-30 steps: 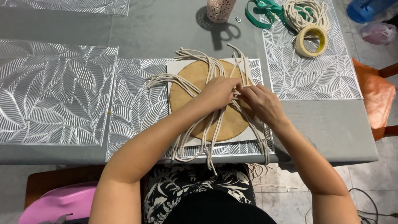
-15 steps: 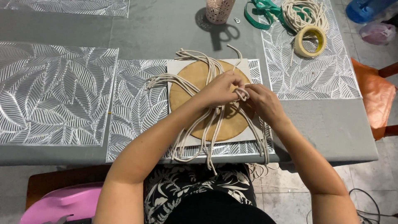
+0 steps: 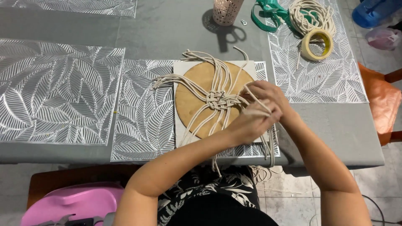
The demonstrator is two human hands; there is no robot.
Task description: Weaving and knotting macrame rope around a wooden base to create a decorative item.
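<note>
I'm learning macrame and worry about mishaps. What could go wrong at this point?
Both hands, left hand and right hand, pull cords sideways from the woven knot; that may distort it or shift the round board. Loose ends hang off the table edge and could snag.

No labels, signs or screens in view. Only pkg-like item: a pinkish see-through plastic bag (image 3: 383,37) on the floor, far right, just near-side of a blue container (image 3: 374,12) at the far-right corner.
</note>
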